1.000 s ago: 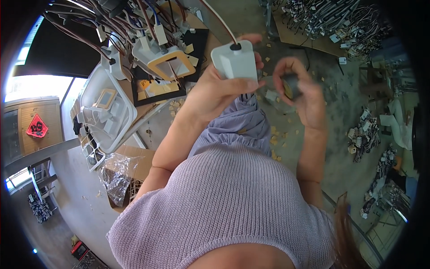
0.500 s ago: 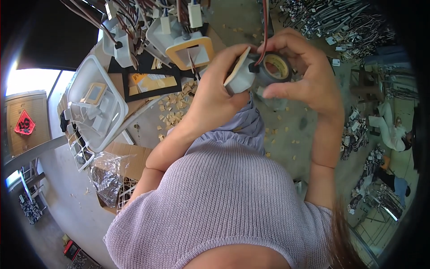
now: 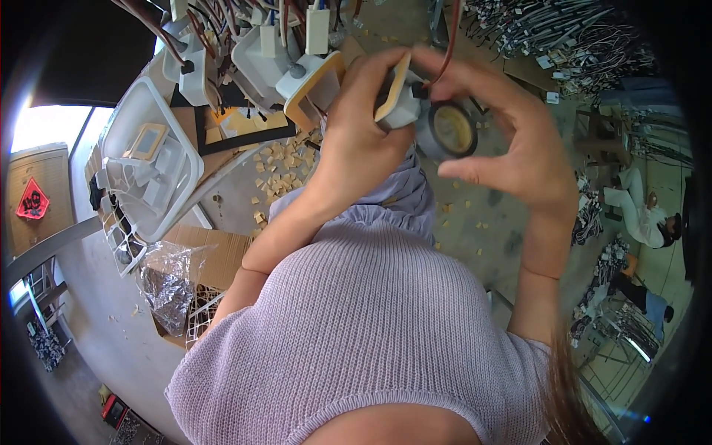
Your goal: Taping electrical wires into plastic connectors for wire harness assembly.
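View from above, looking down over the person's lilac knit top. Both hands were raised in front, upper centre. Left hand had its grip closed around a small white plastic housing w/ a tan-edged face, a dark red cable running up from it. Right hand was just beside it, thumb & fingers curled around a roll of dark tape w/ a yellowish core; roll touched the housing.

Behind the hands, at upper left, the desk was crowded: more white housings w/ cables, some w/ tan frames, piled close together, partly hidden by the left hand. A white plastic tray at left held pale frame pieces. Small tan paper scraps littered the desk & the grey concrete floor. Below the desk, an open cardboard box w/ a crumpled clear plastic bag.

Upper right: heaps of wired parts on the floor. Far right, another person in white sat low, well apart. Workshop setting, daylight at left.
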A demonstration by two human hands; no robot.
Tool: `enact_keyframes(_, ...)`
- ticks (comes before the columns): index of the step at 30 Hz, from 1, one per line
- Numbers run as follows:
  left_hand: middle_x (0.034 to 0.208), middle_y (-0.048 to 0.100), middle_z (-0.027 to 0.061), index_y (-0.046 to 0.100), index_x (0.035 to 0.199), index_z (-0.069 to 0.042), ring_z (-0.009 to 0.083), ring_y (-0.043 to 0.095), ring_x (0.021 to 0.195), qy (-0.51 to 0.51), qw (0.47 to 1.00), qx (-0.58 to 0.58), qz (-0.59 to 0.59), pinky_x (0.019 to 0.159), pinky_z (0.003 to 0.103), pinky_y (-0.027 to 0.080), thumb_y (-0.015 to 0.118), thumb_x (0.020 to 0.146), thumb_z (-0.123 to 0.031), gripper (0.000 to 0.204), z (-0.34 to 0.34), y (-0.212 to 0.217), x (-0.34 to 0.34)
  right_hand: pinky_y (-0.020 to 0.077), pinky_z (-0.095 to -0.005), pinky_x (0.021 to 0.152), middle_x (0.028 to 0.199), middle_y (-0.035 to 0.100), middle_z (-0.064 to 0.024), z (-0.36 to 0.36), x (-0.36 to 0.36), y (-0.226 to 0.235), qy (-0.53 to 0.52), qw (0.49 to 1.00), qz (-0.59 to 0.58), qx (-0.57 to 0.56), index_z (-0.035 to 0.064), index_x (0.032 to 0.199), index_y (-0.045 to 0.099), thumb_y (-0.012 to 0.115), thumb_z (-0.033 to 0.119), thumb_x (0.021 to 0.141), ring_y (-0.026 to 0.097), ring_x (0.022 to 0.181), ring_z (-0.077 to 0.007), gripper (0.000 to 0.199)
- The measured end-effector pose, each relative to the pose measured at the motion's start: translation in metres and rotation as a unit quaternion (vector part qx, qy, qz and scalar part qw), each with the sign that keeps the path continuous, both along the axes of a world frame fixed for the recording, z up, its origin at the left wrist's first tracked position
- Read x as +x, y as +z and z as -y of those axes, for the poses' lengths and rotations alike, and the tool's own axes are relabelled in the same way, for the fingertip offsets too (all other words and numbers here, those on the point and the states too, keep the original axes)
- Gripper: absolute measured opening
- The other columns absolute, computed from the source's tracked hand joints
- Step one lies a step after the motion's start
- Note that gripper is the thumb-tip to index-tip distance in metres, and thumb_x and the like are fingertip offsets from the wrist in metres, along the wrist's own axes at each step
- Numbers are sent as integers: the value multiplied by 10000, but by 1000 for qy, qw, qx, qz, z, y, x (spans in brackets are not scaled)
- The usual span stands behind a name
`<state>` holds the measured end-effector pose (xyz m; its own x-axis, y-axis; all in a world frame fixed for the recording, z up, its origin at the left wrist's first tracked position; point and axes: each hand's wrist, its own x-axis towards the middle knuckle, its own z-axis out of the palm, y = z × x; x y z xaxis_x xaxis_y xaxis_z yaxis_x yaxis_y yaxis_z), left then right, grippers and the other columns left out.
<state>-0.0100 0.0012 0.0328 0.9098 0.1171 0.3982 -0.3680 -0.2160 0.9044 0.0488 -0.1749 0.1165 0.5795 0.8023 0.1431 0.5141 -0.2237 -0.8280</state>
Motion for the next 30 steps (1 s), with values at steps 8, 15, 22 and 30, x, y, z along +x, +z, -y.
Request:
enact_keyframes(8, 898, 654, 106, 594, 1100, 50, 185, 643, 825, -352, 837, -338, -247, 696, 254, 507, 633, 600, 7, 504, -8, 16, -7, 425, -347, 984, 1210, 579, -138, 3, -3, 23, -58, 958, -277, 45, -36, 1334, 434, 687, 151, 808, 580, 1091, -206, 613)
enact_keyframes(15, 810, 584, 252, 471, 1129, 224, 346, 658, 717, -696, 407, -510, -300, 393, 266, 505, 614, 544, -120, 693, 2, 7, -15, 435, -332, 935, 1221, 513, -211, -34, 49, -12, 359, 911, -148, 138, -56, 1215, 549, 765, 140, 745, 544, 1093, -271, 553)
enact_keyframes(22, 760, 530, 226, 447, 1118, 208, 320, 599, 624, -699, 339, -547, -311, 358, 251, 434, 592, 559, -73, 642, -3, 7, -20, 467, -323, 797, 1114, 552, -195, -49, 57, 2, 402, 907, 20, 124, 24, 954, 668, 680, -14, 707, 561, 988, -253, 250)
enact_keyframes(30, 742, 574, 112, 580, 1012, 105, 193, 592, 612, -468, 734, -400, -287, 404, 243, 418, 566, 511, -102, 543, -17, 18, -18, 442, -313, 846, 1101, 517, -75, -28, 46, 17, 288, 954, 68, -55, 74, 940, 659, 638, -55, 660, 527, 1012, -204, 308)
